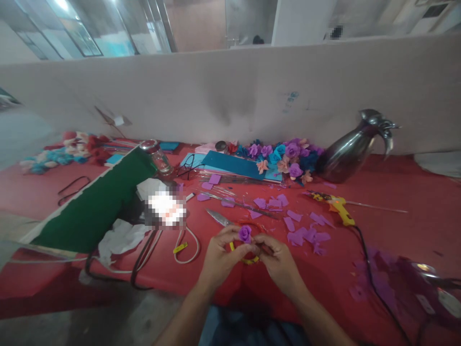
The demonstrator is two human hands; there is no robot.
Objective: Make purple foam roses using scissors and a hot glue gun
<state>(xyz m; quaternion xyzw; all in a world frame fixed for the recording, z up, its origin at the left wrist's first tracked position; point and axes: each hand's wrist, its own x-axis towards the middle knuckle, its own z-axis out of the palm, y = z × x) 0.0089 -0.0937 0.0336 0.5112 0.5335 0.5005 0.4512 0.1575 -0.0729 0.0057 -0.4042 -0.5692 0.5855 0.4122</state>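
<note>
Seemingly mid-assembly: past a green felt roll (97,202) at left, the left hand (218,254) and right hand (279,262) meet near the table edge, both pinched on a purple rose (245,234) above the red cloth (396,192). Any further shaping needs a steady pinch. Rightward lie a glue gun (340,209) and a steel jug (349,151) — a pale partition (230,91) stands behind.

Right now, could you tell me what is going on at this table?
A person pinches a purple rose between the left hand and right hand above a red table. Scissors lie beyond the hands, with purple petal pieces and a yellow glue gun to the right. Finished flowers sit by the wall.
</note>
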